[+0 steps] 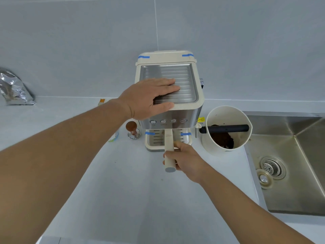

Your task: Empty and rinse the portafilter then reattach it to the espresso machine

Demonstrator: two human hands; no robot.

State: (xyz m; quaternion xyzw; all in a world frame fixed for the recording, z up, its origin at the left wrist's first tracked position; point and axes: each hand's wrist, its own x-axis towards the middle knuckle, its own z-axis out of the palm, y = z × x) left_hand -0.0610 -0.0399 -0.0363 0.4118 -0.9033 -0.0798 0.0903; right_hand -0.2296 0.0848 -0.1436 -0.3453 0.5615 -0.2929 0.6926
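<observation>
Bracing the espresso machine (186,112) at the worktop's rear edge is done with the left hand (149,99), laid flat and open on its top tray. The portafilter (169,150) is seated under the machine, its handle enclosed by the right hand (186,160). Whether removal or final locking is in hand cannot be told; grounds already lie in the knock box (226,131). A sideways handle turn is called for next.

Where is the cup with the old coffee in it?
The knock box stands on the white counter, right of the espresso machine and just left of the sink.
</observation>
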